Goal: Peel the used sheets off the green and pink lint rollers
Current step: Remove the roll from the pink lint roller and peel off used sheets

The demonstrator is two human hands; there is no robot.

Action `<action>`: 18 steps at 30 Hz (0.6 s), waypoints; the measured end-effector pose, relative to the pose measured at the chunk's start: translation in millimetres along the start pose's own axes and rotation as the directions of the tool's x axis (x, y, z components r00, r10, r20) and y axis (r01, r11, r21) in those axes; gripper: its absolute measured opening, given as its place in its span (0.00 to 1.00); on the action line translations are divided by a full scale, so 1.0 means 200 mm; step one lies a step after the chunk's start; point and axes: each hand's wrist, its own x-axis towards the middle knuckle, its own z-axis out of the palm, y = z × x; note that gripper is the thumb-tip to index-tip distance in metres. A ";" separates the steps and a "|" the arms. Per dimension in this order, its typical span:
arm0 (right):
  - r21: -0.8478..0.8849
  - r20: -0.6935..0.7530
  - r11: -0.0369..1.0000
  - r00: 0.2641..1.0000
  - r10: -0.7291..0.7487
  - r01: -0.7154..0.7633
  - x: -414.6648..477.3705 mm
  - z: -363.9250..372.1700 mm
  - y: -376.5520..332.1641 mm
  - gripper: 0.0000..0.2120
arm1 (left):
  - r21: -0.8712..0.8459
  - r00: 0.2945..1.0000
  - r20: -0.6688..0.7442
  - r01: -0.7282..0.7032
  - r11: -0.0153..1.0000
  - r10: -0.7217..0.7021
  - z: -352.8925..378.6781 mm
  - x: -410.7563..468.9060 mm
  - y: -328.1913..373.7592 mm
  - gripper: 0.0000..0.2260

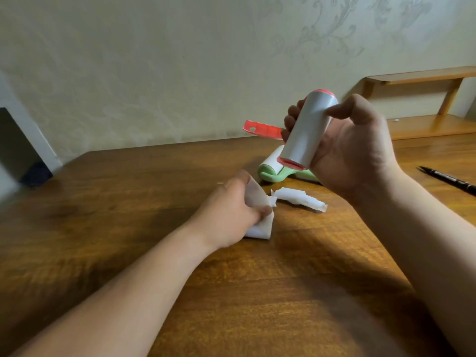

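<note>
My right hand [353, 150] grips the pink lint roller [306, 130] by its white roll, lifted above the table and tilted, its pink handle sticking out to the left behind my fingers. Lower down, my left hand [231, 210] is closed on a peeled white sheet [260, 222] just above the wooden table [128, 202]. The green lint roller [273, 168] lies on the table behind, partly hidden by the pink roller and my right hand. Another crumpled white sheet [298, 199] lies on the table between my hands.
A black pen [448, 179] lies on the table at the right. A wooden shelf [425, 78] stands at the back right against the wall. A dark object [20, 150] sits beyond the table's left edge.
</note>
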 end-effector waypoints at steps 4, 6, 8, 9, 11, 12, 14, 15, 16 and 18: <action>-0.003 -0.016 1.000 1.000 0.018 -0.018 0.00 0.01 0.00 0.20 | 0.047 1.000 0.001 -0.001 0.999 0.000 -0.03 0.01 -0.01 0.14; -0.004 -0.019 1.000 1.000 0.024 -0.024 0.00 0.02 0.00 0.19 | 0.025 0.999 -0.021 -0.027 0.999 0.028 -0.04 0.01 -0.02 0.11; -0.008 -0.022 1.000 0.999 0.026 -0.026 0.00 0.02 0.00 0.19 | 0.043 0.997 -0.047 -0.057 0.997 0.059 -0.05 0.01 -0.03 0.12; -0.009 -0.020 1.000 0.999 0.026 -0.026 -0.01 0.02 0.00 0.19 | 0.072 0.996 -0.057 -0.070 0.995 0.075 -0.05 0.01 -0.03 0.13; -0.012 -0.011 1.000 1.000 0.028 -0.028 -0.01 0.02 0.00 0.20 | 0.117 0.995 -0.075 -0.063 0.991 0.072 -0.06 0.01 -0.05 0.11; -0.015 -0.005 0.999 0.999 0.031 -0.031 -0.01 0.02 0.00 0.20 | 0.135 0.994 -0.086 -0.049 0.990 0.061 -0.07 0.02 -0.06 0.09; -0.029 0.001 0.999 0.999 0.035 -0.035 -0.01 0.02 0.01 0.20 | 0.175 0.994 -0.098 -0.034 0.984 0.052 -0.07 0.02 -0.06 0.10; -0.038 0.001 0.999 0.999 0.036 -0.036 -0.01 0.02 0.01 0.20 | 0.196 0.992 -0.108 -0.035 0.980 0.057 -0.07 0.02 -0.06 0.11; -0.044 0.002 0.998 0.999 0.037 -0.037 -0.01 0.02 0.01 0.20 | 0.222 0.990 -0.123 -0.036 0.974 0.064 -0.07 0.01 -0.05 0.13; -0.037 0.005 0.998 0.999 0.044 -0.044 0.00 0.02 0.01 0.20 | 0.269 0.985 -0.160 -0.024 0.963 0.069 -0.07 0.01 -0.05 0.17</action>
